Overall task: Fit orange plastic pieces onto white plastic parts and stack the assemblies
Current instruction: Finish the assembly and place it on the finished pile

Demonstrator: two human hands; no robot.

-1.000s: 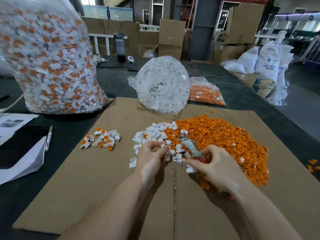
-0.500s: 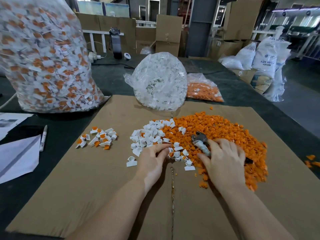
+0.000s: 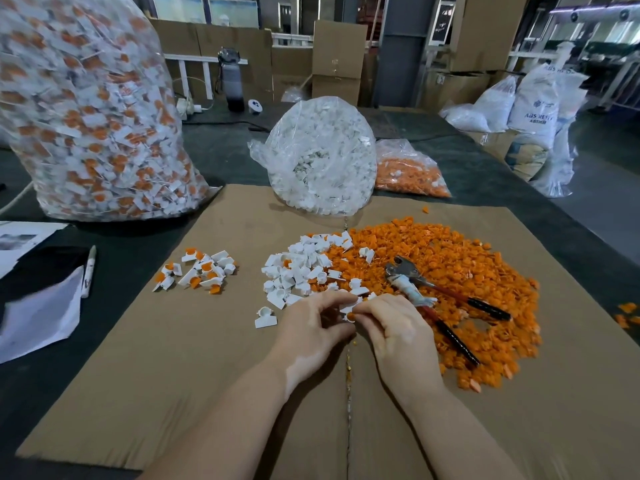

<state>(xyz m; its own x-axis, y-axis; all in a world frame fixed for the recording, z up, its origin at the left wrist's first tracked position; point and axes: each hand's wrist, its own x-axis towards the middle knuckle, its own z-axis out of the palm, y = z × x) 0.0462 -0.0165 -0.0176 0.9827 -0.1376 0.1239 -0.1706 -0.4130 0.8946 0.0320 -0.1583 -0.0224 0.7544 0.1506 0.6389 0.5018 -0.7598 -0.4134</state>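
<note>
Apparently our left hand (image 3: 311, 327) and right hand (image 3: 388, 327) both pinched one white part (image 3: 349, 310) with an orange piece (image 3: 350, 317); misaligned pressing risked it popping loose into the orange pile (image 3: 450, 268).

Bare cardboard sheet (image 3: 145, 375) open across near left and near right. Ahead, blocked by white parts pile (image 3: 298, 268), orange pieces heap (image 3: 450, 271) and pliers (image 3: 429, 299) lying on it. Far edge closed off by three bags (image 3: 322, 157). Small assembled cluster (image 3: 199, 271) obstructing left-centre.
</note>
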